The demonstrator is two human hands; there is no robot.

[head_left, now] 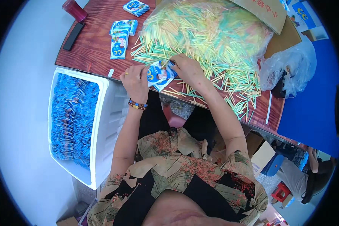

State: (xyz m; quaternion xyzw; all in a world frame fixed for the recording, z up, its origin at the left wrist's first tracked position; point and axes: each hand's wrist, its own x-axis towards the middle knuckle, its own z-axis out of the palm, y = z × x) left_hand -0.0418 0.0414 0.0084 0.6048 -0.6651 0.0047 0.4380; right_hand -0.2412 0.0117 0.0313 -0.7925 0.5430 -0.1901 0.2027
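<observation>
My left hand [135,80] and my right hand [187,69] both hold a small blue and white packet [160,75] at the near edge of the wooden table [89,49]. The left hand pinches its left side; it wears a ring and a bead bracelet. The right hand grips the packet's top right corner, resting on a spread of thin yellow and green sticks [229,81]. A large clear bag [211,30] full of the same sticks lies just beyond the hands.
A white foam box [105,120] packed with blue packets stands at my left. Three similar packets [120,37] lie on the table, with a black phone [73,36] and a dark red cup [74,9]. Cardboard [271,15] and a crumpled clear bag [290,67] sit right.
</observation>
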